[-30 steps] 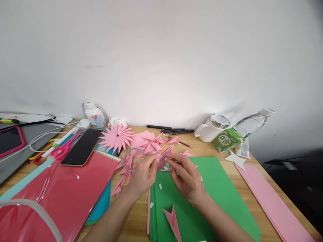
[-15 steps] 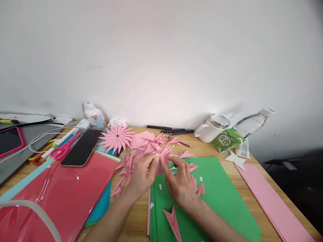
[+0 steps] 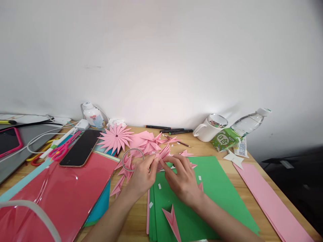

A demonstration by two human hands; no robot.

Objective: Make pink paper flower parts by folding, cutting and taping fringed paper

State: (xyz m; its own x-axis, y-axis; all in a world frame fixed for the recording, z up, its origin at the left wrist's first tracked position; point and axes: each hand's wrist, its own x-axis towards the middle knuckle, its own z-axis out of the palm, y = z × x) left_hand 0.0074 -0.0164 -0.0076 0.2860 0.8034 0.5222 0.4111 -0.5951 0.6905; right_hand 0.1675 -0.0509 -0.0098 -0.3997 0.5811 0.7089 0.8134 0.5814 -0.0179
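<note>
My left hand is closed, thumb and fingers pinching a fanned bundle of folded pink paper pieces. My right hand touches the same bundle with its fingertips, and its fingers are bent close together. Under my hands lies a stack of green paper. One loose folded pink piece rests on it near the front, along with small white bits of tape. A roll of clear tape leans beside my left hand among other pink pieces. A finished-looking pink paper flower sits behind to the left.
Left lie a red sheet pack, a phone, pink scissors and a white pill bottle. Markers, a white mug, a green packet and a water bottle stand or lie behind. Pink strips lie right.
The view has shifted slightly. My right hand has tilted a little, its fingertips moving left toward the bundle; my left hand keeps its pinch.
</note>
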